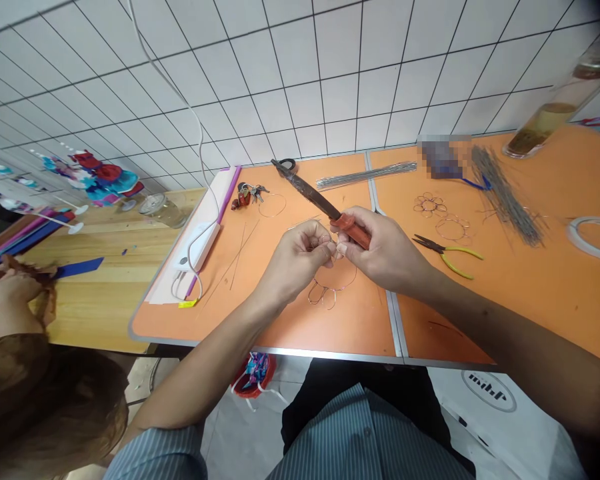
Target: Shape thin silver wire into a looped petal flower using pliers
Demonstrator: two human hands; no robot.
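My right hand (380, 250) is wrapped round the reddish handle of a long, dark, narrow tool (313, 193); its exact kind does not show clearly. The tool slants up and left, away from me. My left hand (303, 257) is closed in a pinch close to the right fingertips, on thin wire. Below the hands shows a wire flower shape (323, 291) with small loops and a larger ring, its upper part hidden behind the fingers. Both hands are over the orange table (280, 327).
Yellow-handled pliers (447, 257) and bent wire flowers (430, 204) lie right. Wire bundles (365, 175) (505, 197), keys (250, 195), a black ring (286, 167) and a white power strip (197, 247) are around. A glass jar (545, 127) stands far right. Another person's hand (13, 297) works at left.
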